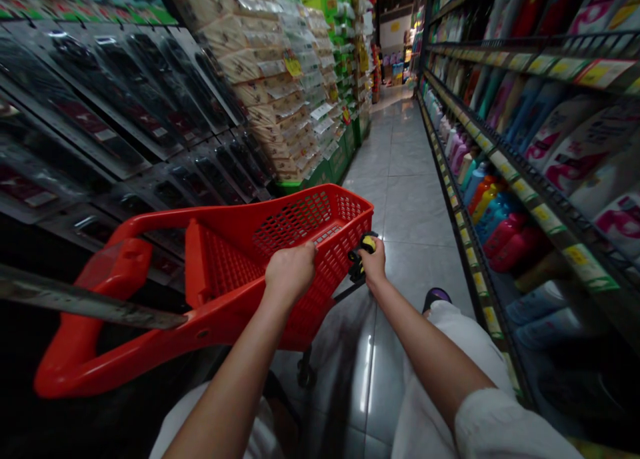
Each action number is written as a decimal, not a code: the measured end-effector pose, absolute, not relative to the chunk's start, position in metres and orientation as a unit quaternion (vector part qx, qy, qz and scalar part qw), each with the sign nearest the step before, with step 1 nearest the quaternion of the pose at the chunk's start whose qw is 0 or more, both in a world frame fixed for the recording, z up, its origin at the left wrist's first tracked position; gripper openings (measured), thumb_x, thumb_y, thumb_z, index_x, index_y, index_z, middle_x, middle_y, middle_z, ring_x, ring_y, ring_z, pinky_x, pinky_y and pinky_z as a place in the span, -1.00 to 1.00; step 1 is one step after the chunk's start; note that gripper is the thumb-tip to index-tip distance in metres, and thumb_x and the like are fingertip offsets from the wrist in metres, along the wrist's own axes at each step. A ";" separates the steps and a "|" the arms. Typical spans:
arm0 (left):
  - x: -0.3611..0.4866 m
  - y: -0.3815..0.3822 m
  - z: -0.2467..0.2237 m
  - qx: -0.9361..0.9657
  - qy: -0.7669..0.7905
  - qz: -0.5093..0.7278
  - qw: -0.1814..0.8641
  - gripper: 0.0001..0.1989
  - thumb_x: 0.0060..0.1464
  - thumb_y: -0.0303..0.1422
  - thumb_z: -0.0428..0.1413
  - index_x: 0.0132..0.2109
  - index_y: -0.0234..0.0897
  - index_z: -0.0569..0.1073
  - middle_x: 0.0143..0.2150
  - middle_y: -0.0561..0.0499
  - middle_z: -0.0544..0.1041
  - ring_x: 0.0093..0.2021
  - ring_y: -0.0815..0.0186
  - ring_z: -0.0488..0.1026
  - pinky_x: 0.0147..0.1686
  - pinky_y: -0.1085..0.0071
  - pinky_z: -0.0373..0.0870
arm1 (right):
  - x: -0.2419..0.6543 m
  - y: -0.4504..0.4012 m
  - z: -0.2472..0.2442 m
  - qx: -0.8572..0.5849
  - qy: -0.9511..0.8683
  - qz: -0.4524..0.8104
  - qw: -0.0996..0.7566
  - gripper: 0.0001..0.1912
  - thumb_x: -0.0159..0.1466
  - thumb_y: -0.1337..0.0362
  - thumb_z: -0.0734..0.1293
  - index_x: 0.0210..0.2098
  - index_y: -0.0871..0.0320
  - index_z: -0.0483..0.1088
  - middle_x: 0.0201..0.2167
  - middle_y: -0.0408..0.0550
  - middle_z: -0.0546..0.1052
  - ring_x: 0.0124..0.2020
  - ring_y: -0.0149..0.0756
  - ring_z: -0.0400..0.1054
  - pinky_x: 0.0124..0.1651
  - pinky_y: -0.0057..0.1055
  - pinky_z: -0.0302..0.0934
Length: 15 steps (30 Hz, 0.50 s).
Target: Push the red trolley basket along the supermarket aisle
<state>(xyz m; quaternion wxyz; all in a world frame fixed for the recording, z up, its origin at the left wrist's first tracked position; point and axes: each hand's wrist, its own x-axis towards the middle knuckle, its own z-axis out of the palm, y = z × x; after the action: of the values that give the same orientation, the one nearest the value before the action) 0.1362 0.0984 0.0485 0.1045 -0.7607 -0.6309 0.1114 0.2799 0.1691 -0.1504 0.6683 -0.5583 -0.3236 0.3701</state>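
A red plastic shopping cart (240, 272) stands in front of me, its handle at the left and its basket reaching toward the centre. My left hand (291, 271) is closed over the near rim of the basket. Just beyond the basket's right end, my right hand (375, 262) is wrapped round a small black and yellow object (369, 243). That object is close to the cart's outer side; whether it touches the cart I cannot tell. The visible part of the basket's inside shows red lattice walls.
Shelves of bottles with a price-tag edge (525, 189) line the right. On the left are hanging blister packs (165, 92) and stacked tan packages (275, 105). A tiled aisle (407, 159) runs ahead. A greyish bar (90, 299) crosses the cart handle.
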 end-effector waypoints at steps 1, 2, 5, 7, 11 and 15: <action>0.136 0.099 0.049 -0.761 -0.630 0.110 0.105 -0.55 0.33 -0.28 -0.29 -0.03 -0.26 0.47 -0.23 -0.21 0.63 -0.17 0.03 0.61 -0.23 0.23 0.45 | 0.276 0.168 -0.149 -0.555 -0.335 0.364 0.669 -0.58 0.01 0.35 0.26 -0.11 0.06 0.25 -0.14 -0.08 0.45 -0.12 -0.25 0.34 0.01 -0.34 0.24; 0.136 0.099 0.049 -0.763 -0.629 0.109 0.106 -0.55 0.33 -0.27 -0.30 -0.03 -0.27 0.47 -0.23 -0.21 0.63 -0.17 0.02 0.61 -0.23 0.23 0.45 | 0.269 0.163 -0.150 -0.557 -0.344 0.357 0.666 -0.59 -0.01 0.35 0.27 -0.13 0.06 0.26 -0.16 -0.10 0.45 -0.14 -0.25 0.33 0.01 -0.33 0.24; 0.137 0.100 0.049 -0.764 -0.628 0.106 0.107 -0.53 0.33 -0.27 -0.30 -0.05 -0.27 0.48 -0.23 -0.23 0.63 -0.16 -0.02 0.60 -0.23 0.19 0.46 | 0.240 0.135 -0.162 -0.557 -0.390 0.362 0.638 -0.61 -0.08 0.38 0.27 -0.22 0.05 0.30 -0.23 -0.16 0.46 -0.16 -0.26 0.33 0.01 -0.32 0.23; 0.138 0.101 0.050 -0.762 -0.630 0.108 0.106 -0.53 0.33 -0.27 -0.31 -0.04 -0.28 0.48 -0.23 -0.24 0.63 -0.16 -0.04 0.60 -0.24 0.17 0.46 | 0.224 0.117 -0.171 -0.547 -0.413 0.401 0.608 -0.63 -0.13 0.40 0.26 -0.28 0.05 0.33 -0.30 -0.20 0.46 -0.23 -0.27 0.34 -0.06 -0.35 0.25; 0.140 0.102 0.051 -0.757 -0.635 0.114 0.108 -0.53 0.32 -0.28 -0.30 -0.02 -0.29 0.48 -0.22 -0.26 0.63 -0.17 -0.03 0.60 -0.22 0.16 0.47 | 0.229 0.115 -0.170 -0.568 -0.318 0.480 0.587 -0.67 -0.15 0.38 0.26 -0.34 0.06 0.34 -0.44 -0.27 0.44 -0.35 -0.29 0.34 -0.22 -0.40 0.26; 0.140 0.102 0.051 -0.753 -0.641 0.111 0.105 -0.53 0.33 -0.27 -0.30 -0.02 -0.26 0.48 -0.22 -0.24 0.63 -0.16 -0.01 0.60 -0.22 0.18 0.47 | 0.270 0.152 -0.140 -0.553 -0.263 0.390 0.688 -0.56 -0.06 0.32 0.29 -0.14 0.13 0.35 -0.22 -0.14 0.49 -0.19 -0.28 0.37 -0.03 -0.35 0.27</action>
<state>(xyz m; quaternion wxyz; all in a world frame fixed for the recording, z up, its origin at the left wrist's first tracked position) 0.1398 0.1023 0.0505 0.1048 -0.7526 -0.6406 0.1109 0.2699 0.1519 -0.1401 0.6877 -0.5530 -0.2634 0.3898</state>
